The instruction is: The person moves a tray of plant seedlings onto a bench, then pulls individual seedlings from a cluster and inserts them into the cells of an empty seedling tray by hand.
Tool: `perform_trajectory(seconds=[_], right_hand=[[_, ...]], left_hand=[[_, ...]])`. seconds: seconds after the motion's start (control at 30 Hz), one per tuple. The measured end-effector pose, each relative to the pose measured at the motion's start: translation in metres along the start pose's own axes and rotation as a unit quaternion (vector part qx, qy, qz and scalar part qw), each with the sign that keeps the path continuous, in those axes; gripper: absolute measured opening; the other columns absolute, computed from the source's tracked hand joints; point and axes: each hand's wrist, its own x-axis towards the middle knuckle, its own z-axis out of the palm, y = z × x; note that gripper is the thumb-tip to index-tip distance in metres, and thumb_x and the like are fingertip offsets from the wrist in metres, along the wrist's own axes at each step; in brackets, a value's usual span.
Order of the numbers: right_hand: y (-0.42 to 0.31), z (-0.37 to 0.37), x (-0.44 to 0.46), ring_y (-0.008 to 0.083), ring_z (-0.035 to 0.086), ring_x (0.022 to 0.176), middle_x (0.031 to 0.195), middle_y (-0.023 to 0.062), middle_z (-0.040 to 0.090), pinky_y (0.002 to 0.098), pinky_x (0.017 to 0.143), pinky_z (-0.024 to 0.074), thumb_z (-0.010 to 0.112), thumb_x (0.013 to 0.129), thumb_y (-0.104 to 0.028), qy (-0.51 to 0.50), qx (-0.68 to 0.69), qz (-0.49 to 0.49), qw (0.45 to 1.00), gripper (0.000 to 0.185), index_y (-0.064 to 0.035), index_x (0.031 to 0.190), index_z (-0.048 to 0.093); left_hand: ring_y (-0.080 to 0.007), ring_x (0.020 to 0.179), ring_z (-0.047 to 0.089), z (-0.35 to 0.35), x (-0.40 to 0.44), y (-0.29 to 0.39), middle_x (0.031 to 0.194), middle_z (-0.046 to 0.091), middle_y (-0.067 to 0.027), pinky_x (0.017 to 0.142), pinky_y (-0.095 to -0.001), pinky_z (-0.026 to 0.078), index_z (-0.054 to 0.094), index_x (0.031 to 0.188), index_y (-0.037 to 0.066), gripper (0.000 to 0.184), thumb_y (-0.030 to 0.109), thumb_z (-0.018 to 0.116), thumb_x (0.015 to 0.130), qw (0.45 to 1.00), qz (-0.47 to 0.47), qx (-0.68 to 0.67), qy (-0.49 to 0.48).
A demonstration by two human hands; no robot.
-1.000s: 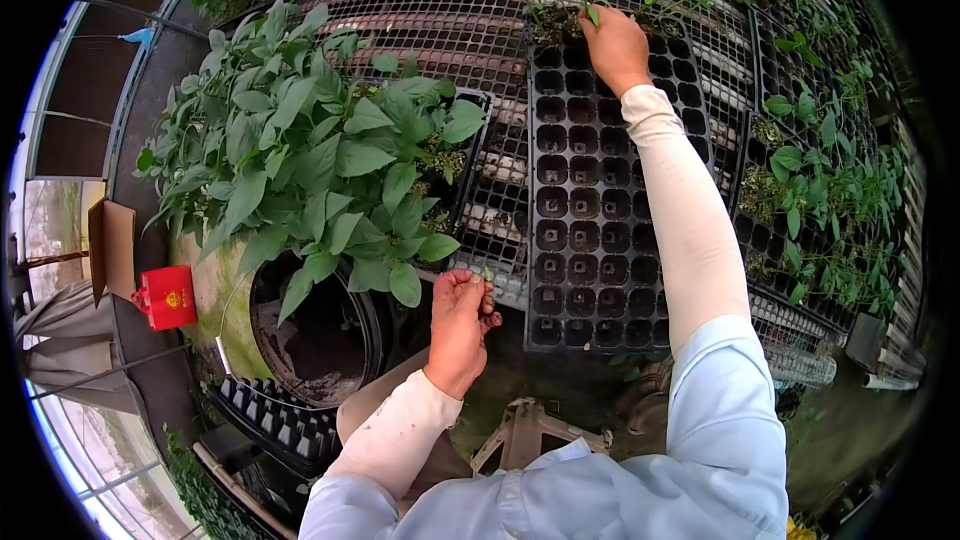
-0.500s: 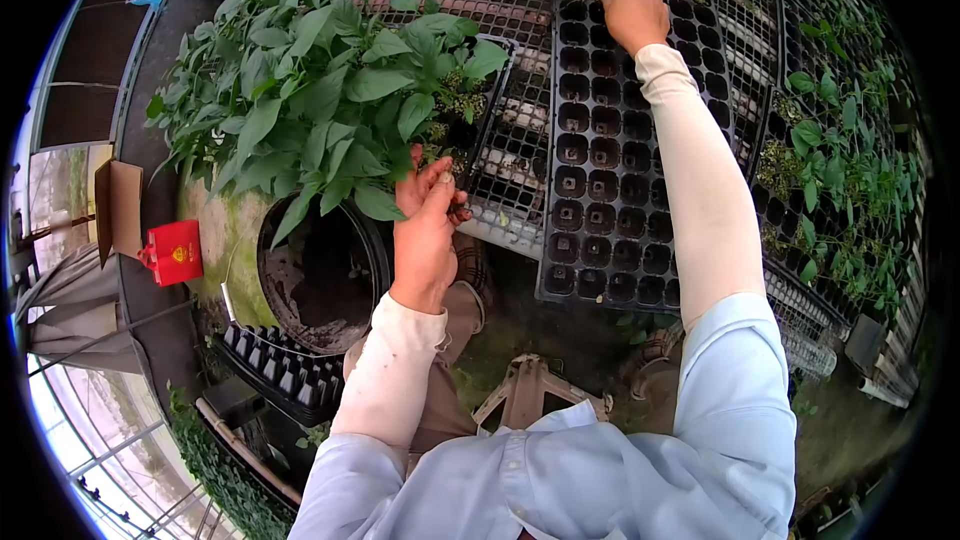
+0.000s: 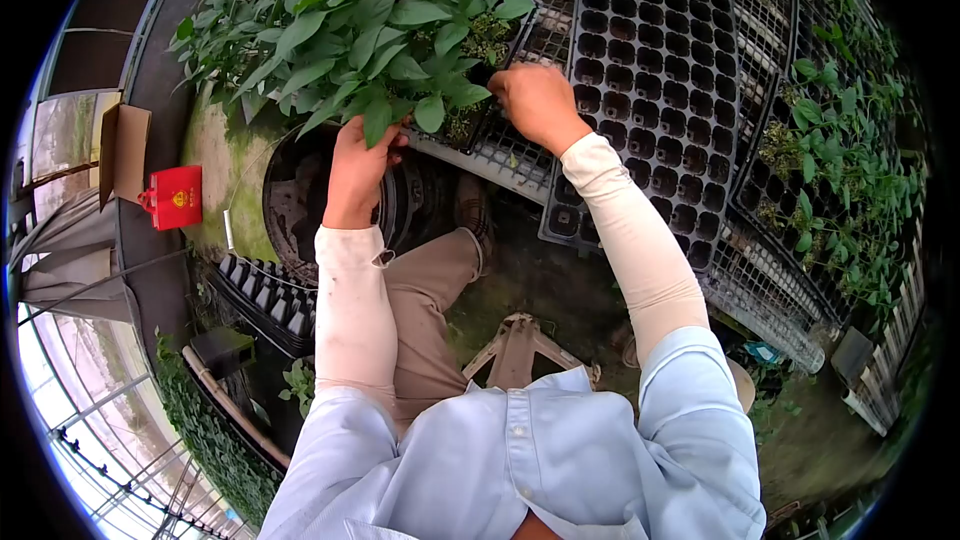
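My left hand (image 3: 357, 168) is at the near edge of a dense clump of leafy green seedlings (image 3: 345, 35). Its fingers are curled under the leaves, which partly hide them and whatever they hold. My right hand (image 3: 543, 107) is at the right side of the same clump, by the edge of the black tray (image 3: 527, 30) under it. Its fingers are bent together and their tips are out of sight. Just right of that hand lies a black cell tray (image 3: 650, 90), its visible cells mostly without plants.
A round black tub (image 3: 283, 205) stands below the seedlings, with a stack of black cell trays (image 3: 262, 302) near it. More seedlings (image 3: 840, 180) grow on the right. A mesh bench (image 3: 500, 165) supports the trays. A red box (image 3: 176, 197) sits at the left.
My right hand has come from the far end of the cell tray leftward and nearer, to the seedling clump. My left hand has moved left and slightly up. The camera view has shifted a little.
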Motion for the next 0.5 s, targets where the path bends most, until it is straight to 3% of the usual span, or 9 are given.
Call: perform_trajectory(seconds=[0.03,0.07,0.1,0.17,0.2,0.23,0.3,0.43,0.5], right_hand=[[-0.006,0.0,-0.006,0.0305,0.067,0.089,0.088,0.0105,0.071,0.0427,0.079,0.0471,0.058,0.084,-0.014,-0.002,-0.002,-0.004,1.0,0.017,-0.013,0.088,0.074],[-0.01,0.002,-0.01,0.0307,0.067,0.09,0.089,0.0109,0.071,0.0424,0.079,0.0473,0.058,0.084,-0.014,-0.015,-0.007,0.012,1.0,0.017,-0.013,0.089,0.075],[-0.016,0.003,-0.013,0.031,0.067,0.09,0.089,0.0112,0.071,0.0422,0.08,0.0475,0.058,0.085,-0.015,-0.028,-0.012,0.026,0.999,0.018,-0.013,0.09,0.075],[-0.024,0.001,-0.021,0.0361,0.066,0.089,0.092,0.0134,0.071,0.0471,0.077,0.0514,0.061,0.087,-0.016,-0.034,-0.017,0.023,0.999,0.017,-0.0114,0.098,0.073],[-0.028,0.001,-0.025,0.0362,0.066,0.089,0.093,0.0138,0.071,0.0469,0.077,0.0517,0.061,0.088,-0.017,-0.053,0.016,0.043,0.998,0.018,-0.0116,0.101,0.073],[-0.032,0.001,-0.029,0.0362,0.066,0.09,0.094,0.0142,0.071,0.0466,0.077,0.0519,0.061,0.088,-0.018,-0.072,0.048,0.064,0.994,0.02,-0.0118,0.103,0.072],[-0.039,0.005,-0.035,0.0362,0.066,0.09,0.096,0.0147,0.071,0.0463,0.078,0.0523,0.062,0.088,-0.018,-0.079,0.045,0.062,0.994,0.022,-0.0116,0.106,0.072],[-0.053,0.017,-0.043,0.0378,0.065,0.093,0.1,0.0153,0.07,0.0471,0.079,0.0518,0.062,0.087,-0.017,-0.057,0.071,0.074,0.993,0.023,-0.0107,0.108,0.07],[-0.061,0.021,-0.044,0.0384,0.065,0.091,0.099,0.0156,0.069,0.0478,0.08,0.0515,0.065,0.085,-0.018,-0.037,0.064,0.075,0.994,0.025,-0.0124,0.109,0.068]], left_hand=[[-0.0077,0.076,0.058,-0.008,0.004,0.0,0.097,0.066,0.0002,0.064,-0.0242,0.046,0.062,0.118,0.005,0.028,0.005,0.061,0.09,0.992,-0.019,0.098,-0.073],[-0.0171,0.082,0.064,-0.007,0.001,-0.001,0.095,0.07,-0.008,0.071,-0.0277,0.047,0.067,0.109,-0.002,0.025,0.011,0.056,0.091,0.984,0.032,0.162,-0.066],[-0.0171,0.082,0.064,-0.013,0.005,-0.006,0.095,0.07,-0.008,0.071,-0.0277,0.047,0.067,0.109,-0.002,0.025,0.011,0.056,0.091,0.985,0.034,0.158,-0.061],[-0.0271,0.091,0.066,-0.03,0.028,-0.029,0.102,0.071,-0.0129,0.08,-0.0328,0.049,0.066,0.113,0.0,0.031,0.01,0.061,0.084,0.946,0.153,0.286,0.01],[-0.0323,0.099,0.065,-0.04,0.047,-0.046,0.104,0.07,-0.0148,0.087,-0.0368,0.049,0.067,0.114,0.005,0.035,0.016,0.068,0.081,0.95,0.165,0.264,-0.008],[-0.0323,0.099,0.065,-0.037,0.053,-0.05,0.104,0.07,-0.0148,0.087,-0.0368,0.049,0.067,0.114,0.005,0.035,0.016,0.068,0.081,0.951,0.165,0.26,-0.004],[-0.0305,0.098,0.066,-0.021,0.058,-0.055,0.105,0.07,-0.0133,0.087,-0.0371,0.049,0.067,0.113,0.005,0.037,0.023,0.071,0.081,0.913,0.269,0.304,-0.03],[-0.0323,0.1,0.066,0.005,0.072,-0.07,0.107,0.07,-0.0144,0.086,-0.0396,0.05,0.068,0.112,0.008,0.038,0.03,0.073,0.081,0.945,0.209,0.244,-0.061],[-0.0353,0.103,0.064,0.005,0.088,-0.087,0.109,0.069,-0.0151,0.086,-0.0421,0.051,0.069,0.111,0.01,0.038,0.035,0.071,0.083,0.875,0.27,0.402,-0.004]])
